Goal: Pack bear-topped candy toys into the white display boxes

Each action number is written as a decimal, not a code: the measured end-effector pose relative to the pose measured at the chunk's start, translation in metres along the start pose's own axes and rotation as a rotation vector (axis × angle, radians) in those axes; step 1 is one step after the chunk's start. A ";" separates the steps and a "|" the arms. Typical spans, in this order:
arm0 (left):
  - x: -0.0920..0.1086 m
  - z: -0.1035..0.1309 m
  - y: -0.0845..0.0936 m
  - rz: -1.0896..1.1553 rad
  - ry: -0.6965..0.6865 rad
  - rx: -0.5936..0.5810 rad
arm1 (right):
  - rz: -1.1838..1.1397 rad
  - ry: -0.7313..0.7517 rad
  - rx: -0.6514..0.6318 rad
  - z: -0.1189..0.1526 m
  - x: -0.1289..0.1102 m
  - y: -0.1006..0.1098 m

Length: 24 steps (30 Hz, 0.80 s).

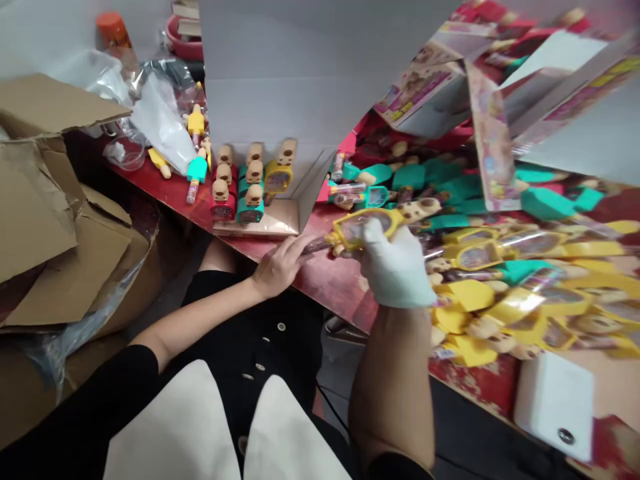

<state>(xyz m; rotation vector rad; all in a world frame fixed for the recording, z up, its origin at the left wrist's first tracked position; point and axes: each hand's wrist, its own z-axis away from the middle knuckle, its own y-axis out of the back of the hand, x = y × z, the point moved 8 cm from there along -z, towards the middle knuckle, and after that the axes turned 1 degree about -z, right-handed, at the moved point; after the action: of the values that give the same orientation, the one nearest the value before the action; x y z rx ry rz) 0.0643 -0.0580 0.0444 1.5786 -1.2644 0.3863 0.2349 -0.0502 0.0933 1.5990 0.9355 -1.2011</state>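
My right hand (pixel 393 260), in a white glove, is closed around a yellow bear-headed toy (pixel 357 227) with a clear front and a candy-filled tube. My bare left hand (pixel 280 265) has its fingers on the tube end of that same toy, over the red table (pixel 343 280). Left of them, an open carton (pixel 265 227) holds upright toys: red ones (pixel 223 190), green ones (pixel 250 193) and a yellow one (pixel 277 177), bear heads up.
At right lie piles of green toys (pixel 435 180) and yellow toys (pixel 465 297), with printed boxes (pixel 487 140) behind. A white device (pixel 555 403) sits near the table edge. At left are cardboard boxes (pixel 45 220), plastic bags (pixel 160 120) and an orange-capped can (pixel 113 30).
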 end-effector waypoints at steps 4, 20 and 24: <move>-0.033 0.017 0.023 -0.383 -0.084 0.021 | -0.052 0.107 0.107 -0.011 -0.019 -0.010; -0.048 0.026 0.019 -0.590 -0.151 -0.093 | 0.403 0.348 -0.379 -0.074 -0.027 -0.115; -0.046 0.023 0.023 -0.590 -0.172 -0.140 | 0.515 0.275 -0.309 -0.063 -0.014 -0.126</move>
<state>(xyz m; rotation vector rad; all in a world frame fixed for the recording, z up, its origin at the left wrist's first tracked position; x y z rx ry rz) 0.0182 -0.0517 0.0119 1.7982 -0.8674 -0.2098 0.1328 0.0474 0.0871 1.6368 0.7638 -0.4675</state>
